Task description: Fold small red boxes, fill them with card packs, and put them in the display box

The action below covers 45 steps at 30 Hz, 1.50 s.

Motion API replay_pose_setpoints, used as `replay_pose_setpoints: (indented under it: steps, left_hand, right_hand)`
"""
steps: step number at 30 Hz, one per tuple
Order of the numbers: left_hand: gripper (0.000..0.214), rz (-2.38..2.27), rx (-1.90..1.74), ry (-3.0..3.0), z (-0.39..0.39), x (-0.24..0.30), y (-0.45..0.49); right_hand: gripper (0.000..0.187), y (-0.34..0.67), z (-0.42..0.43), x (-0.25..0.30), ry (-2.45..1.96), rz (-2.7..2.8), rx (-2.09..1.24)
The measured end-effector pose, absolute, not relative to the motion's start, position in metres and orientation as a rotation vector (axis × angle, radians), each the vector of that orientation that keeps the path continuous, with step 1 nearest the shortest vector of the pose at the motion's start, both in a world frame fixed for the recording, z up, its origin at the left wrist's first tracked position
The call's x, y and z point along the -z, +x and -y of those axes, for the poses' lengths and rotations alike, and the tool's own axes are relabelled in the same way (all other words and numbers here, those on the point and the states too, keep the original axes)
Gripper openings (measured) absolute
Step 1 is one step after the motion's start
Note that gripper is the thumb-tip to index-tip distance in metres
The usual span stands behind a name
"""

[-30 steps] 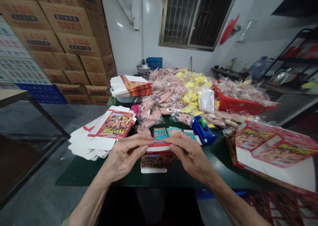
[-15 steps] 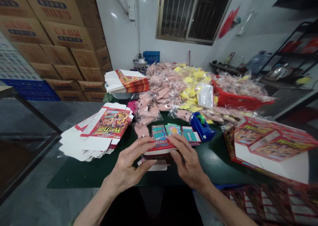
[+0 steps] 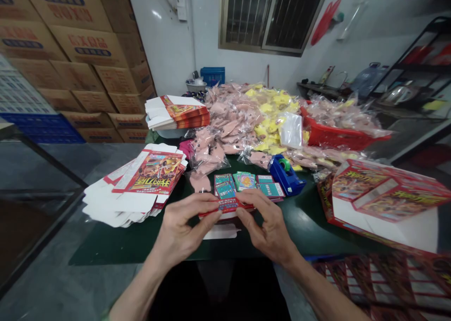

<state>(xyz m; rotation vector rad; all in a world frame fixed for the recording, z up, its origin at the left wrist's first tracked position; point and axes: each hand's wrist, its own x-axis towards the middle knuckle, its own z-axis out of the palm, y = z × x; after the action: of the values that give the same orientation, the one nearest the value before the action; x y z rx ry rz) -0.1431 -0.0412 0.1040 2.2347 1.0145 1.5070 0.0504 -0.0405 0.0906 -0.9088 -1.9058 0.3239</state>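
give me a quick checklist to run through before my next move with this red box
Grip: left hand and right hand both pinch the red printed carton from either side: ok.
White flap below the carton: whether it is joined to the carton: cannot tell.
Teal printed cards just beyond the carton: apart from it or touching: cannot tell.
Blue tape dispenser: upright on the table, apart from the hands: ok.
Stack of flat carton blanks at left: edges fanned, not squared: not ok.
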Motion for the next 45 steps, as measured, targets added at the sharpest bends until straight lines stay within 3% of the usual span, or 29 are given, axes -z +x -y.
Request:
replay_pose_setpoints:
  steps: [3,7,15,24,30,39,45]
  left_hand:
    - [0.008,-0.963,-1.318,2.268,0.037,-0.118,-0.147]
    - [0.013,-0.932,-1.472,2.398,0.038,-0.108,-0.147]
    - [0.037,-0.929,-1.714,2.386,0.048,-0.069,-0.137]
    - [0.036,-1.054,-1.859,2.395,0.041,-0.063,-0.125]
    - [0.047,-1.13,-1.791,2.504,0.038,-0.053,-0.127]
    - [0.044,-1.008,-1.839,2.461,0.04,-0.054,-0.125]
    - [0.034,-1.108,-1.837,2.316,0.039,-0.055,-0.125]
  right_hand:
    - [0.019,0.052,0.039,-0.097,-0.905,1.925,-0.33]
    - [0.022,0.051,0.042,-0.09,-0.905,1.892,-0.251]
    - [0.059,0.043,0.05,-0.061,-0.952,1.861,-0.135]
    - [0.05,0.043,0.046,-0.058,-0.939,1.895,-0.082]
    - [0.066,0.032,0.049,-0.063,-1.015,1.909,-0.085]
    - [0.041,0.022,0.049,-0.055,-1.0,1.77,-0.105]
    - [0.039,0.032,0.04,-0.05,-0.938,1.799,-0.061]
